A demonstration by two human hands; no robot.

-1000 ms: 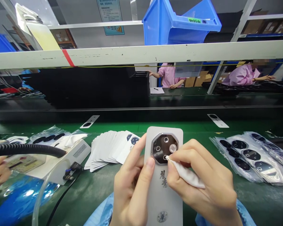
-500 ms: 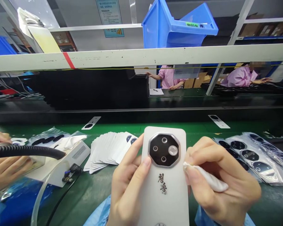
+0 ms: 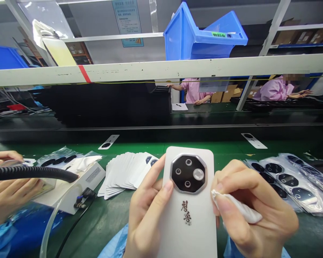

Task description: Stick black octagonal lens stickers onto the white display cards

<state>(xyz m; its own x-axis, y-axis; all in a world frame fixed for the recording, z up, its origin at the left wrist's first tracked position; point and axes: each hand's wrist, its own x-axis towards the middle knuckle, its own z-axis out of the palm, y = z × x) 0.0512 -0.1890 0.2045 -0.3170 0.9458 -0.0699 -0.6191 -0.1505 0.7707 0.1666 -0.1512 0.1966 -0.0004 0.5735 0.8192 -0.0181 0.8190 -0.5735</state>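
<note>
A white smartphone (image 3: 188, 233) stands upright in front of me, its back turned my way. On it is a black octagonal camera module (image 3: 188, 174) with dark lettering below. My left hand (image 3: 149, 211) grips the phone by its left side, thumb resting near the module. Pinched between thumb and fingers of my right hand (image 3: 254, 204) is a folded white wiping cloth (image 3: 239, 208), its tip at the phone's right edge. The phone's lower end is cut off by the frame.
White phone-back sheets (image 3: 123, 175) lie fanned at left centre. Bagged black camera panels (image 3: 288, 179) lie at right. A white box (image 3: 83, 182), a black corrugated hose (image 3: 32, 173) and a co-worker's hands (image 3: 10, 193) are at left. Overhead, a blue bin (image 3: 201, 36) sits on a white beam (image 3: 156, 70).
The view has shifted slightly, so the scene sits a little lower and further right. Both hands keep their hold; the cloth stays at the phone's right edge.
</note>
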